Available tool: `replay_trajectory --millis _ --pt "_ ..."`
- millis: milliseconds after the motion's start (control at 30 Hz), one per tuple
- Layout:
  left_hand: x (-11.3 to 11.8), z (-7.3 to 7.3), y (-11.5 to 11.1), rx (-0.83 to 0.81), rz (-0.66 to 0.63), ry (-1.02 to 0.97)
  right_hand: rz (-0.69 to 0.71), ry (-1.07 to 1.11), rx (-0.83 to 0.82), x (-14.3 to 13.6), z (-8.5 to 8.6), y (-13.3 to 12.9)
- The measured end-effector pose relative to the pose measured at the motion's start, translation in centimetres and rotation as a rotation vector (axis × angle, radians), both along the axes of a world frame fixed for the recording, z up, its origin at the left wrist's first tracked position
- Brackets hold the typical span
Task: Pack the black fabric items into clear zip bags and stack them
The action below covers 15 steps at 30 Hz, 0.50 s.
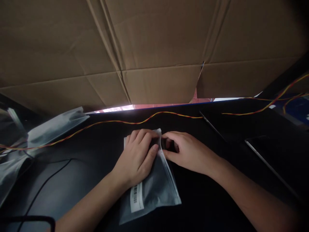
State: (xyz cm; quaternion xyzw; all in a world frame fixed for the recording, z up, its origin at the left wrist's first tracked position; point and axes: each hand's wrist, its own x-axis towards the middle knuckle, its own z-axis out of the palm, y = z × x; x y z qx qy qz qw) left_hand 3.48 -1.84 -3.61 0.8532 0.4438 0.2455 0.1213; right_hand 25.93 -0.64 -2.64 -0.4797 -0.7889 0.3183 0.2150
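A translucent plastic bag (159,183) with a white barcode label (136,197) lies on the black table, its zip edge toward the right. My left hand (136,156) rests on the upper part of the bag, fingers bent over it and thumb near the zip edge. At that edge, my right hand (184,149) has its thumb and index finger closed on the bag's rim. The bag's contents, if any, cannot be made out.
Other translucent bags (56,127) lie at the left. A red and yellow twisted wire (120,121) crosses the back of the table (72,183). Dark flat panels (272,161) are at the right. Brown cardboard (159,38) stands behind; a black cable (45,182) runs at the left.
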Motion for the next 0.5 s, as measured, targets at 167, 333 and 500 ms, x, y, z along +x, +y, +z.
replay_trajectory --millis 167,333,500 --pt "-0.1 -0.7 -0.2 0.048 -0.056 -0.052 -0.086 0.045 -0.105 -2.0 -0.4 -1.8" --pt "-1.3 -1.2 0.9 -0.089 -0.067 0.023 -0.122 0.383 -0.357 -2.1 -0.9 -1.1" --pt "-3.7 -1.5 3.1 -0.269 -0.012 0.324 -0.372 0.592 -0.394 1.1 0.5 1.8"
